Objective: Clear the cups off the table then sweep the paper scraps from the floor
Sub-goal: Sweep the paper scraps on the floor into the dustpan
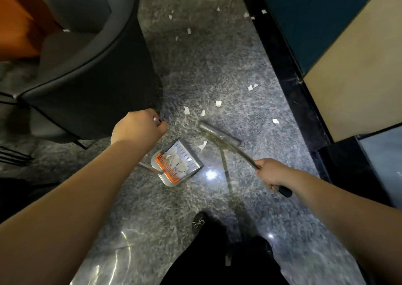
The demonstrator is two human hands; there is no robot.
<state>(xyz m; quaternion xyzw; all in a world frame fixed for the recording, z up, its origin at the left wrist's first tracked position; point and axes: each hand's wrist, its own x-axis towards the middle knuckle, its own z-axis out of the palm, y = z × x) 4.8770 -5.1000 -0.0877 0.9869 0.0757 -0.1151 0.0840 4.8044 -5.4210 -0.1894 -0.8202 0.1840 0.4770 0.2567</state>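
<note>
My left hand (139, 125) grips the top of the dustpan's long handle. The grey dustpan (191, 156) with an orange comb sits on the floor below it and holds several white paper scraps. My right hand (270, 172) grips the broom's metal handle (243, 154) near its black end. The broom head (219, 133) lies on the floor just right of the dustpan's mouth, with one scrap (202, 145) between them. More white paper scraps (218, 103) are scattered over the speckled grey floor ahead, up to the far end.
A dark grey armchair (87, 71) stands close on the left, beside the dustpan. A black floor border (289, 82) and a teal and beige cabinet (348, 56) run along the right. My feet in black shoes (199, 221) are at the bottom.
</note>
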